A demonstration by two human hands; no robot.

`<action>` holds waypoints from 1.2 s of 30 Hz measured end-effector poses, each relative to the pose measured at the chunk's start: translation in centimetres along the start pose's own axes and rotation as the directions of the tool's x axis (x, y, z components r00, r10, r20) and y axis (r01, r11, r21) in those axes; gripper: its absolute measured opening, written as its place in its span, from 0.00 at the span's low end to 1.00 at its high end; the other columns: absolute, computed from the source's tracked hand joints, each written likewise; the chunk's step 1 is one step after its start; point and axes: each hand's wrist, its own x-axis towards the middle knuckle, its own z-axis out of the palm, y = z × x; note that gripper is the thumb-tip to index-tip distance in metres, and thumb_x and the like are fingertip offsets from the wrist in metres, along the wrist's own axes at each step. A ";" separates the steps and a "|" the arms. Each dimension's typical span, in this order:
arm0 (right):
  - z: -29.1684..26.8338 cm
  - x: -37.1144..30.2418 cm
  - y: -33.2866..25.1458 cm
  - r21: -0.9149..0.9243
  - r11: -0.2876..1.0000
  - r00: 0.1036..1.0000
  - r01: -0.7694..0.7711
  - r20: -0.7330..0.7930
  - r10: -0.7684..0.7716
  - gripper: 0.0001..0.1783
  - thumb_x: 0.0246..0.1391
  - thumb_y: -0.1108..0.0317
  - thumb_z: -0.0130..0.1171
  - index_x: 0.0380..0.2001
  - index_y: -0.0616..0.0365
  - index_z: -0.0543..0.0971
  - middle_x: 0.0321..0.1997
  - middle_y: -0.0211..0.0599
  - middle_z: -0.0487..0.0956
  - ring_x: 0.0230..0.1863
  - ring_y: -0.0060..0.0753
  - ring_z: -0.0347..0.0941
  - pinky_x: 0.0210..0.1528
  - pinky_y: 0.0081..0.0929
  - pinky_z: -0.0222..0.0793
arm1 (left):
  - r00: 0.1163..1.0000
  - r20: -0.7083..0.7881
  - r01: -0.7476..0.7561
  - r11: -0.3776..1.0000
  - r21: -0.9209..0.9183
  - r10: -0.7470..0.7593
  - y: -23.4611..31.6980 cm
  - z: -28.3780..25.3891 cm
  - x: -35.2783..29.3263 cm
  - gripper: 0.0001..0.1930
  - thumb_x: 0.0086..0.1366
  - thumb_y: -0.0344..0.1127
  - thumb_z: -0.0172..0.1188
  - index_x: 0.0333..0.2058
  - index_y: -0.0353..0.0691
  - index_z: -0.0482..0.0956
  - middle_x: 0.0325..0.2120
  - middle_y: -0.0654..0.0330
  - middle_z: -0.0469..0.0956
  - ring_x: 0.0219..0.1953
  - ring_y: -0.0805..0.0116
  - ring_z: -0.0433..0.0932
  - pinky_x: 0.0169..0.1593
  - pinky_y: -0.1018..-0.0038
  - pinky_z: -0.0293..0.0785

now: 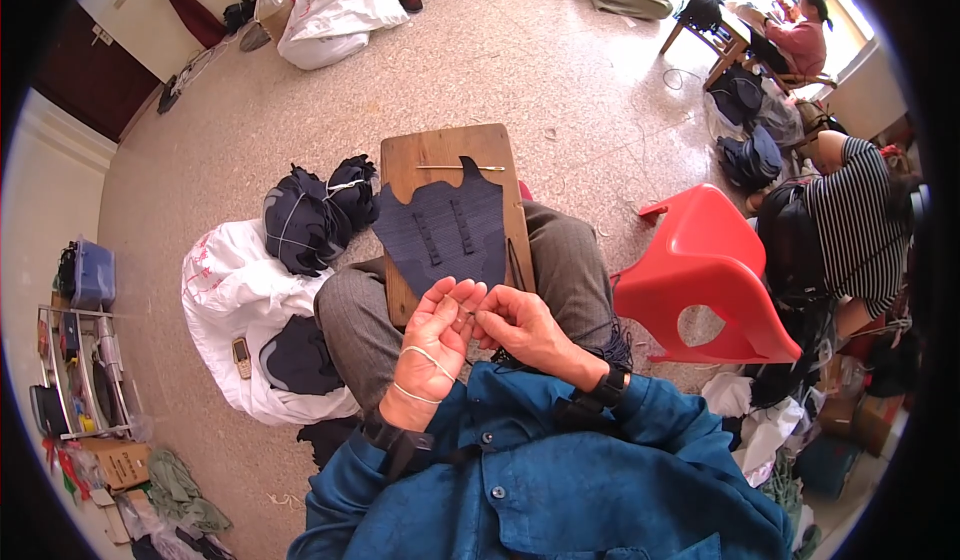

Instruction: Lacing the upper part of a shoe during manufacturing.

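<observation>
White cord (430, 355) around left hand (432, 333) (right hand (525, 332) alongside), near navy fabric (442, 228).

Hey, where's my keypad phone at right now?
In the head view, the keypad phone lies on the white sack to your left, just left of the dark fabric pieces.

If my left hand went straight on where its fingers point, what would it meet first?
Probably the dark fabric piece on the wooden board: it lies ahead of your left hand in the picture, though depth is unclear; the hand may pass above.
</observation>
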 end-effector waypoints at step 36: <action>-0.1 0.4 0.4 -0.067 0.994 0.995 0.083 -0.046 -0.086 0.07 0.66 0.71 0.55 0.35 0.65 0.75 0.32 0.33 0.81 0.35 0.18 0.77 0.39 0.20 0.77 | 0.996 -0.067 -0.043 0.965 0.258 0.062 -0.4 -0.1 0.0 0.11 0.71 0.28 0.57 0.50 0.38 0.76 0.47 0.52 0.81 0.49 0.62 0.81 0.56 0.67 0.79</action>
